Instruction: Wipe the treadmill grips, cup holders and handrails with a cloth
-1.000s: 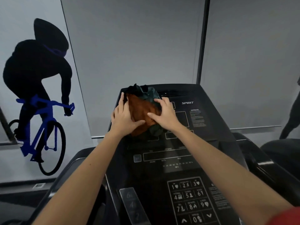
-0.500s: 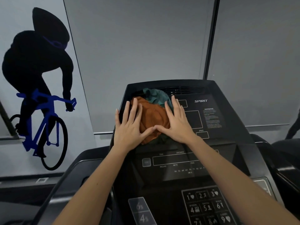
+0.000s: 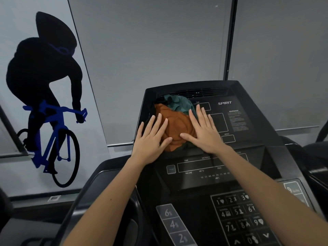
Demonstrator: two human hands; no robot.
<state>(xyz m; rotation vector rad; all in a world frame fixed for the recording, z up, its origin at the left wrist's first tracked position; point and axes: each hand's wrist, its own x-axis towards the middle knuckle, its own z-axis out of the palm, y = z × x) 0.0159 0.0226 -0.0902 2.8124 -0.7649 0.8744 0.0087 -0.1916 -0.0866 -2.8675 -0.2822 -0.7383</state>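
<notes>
A bunched orange and dark green cloth lies on the upper left of the black treadmill console. My left hand presses flat on the cloth's left side, fingers straight and spread. Flat on the cloth's right side lies my right hand, its fingers reaching onto the console face. The two thumbs nearly meet over the orange part. A black left handrail curves down at the lower left. The cup holders are not clearly visible.
A number keypad and incline buttons sit low on the console. A cyclist mural covers the left wall. Grey blinds hang behind the console. Another machine's black edge shows at the right.
Both hands went from curled around the cloth to flat and spread on it. The view shifted, so the console now sits further right in the frame.
</notes>
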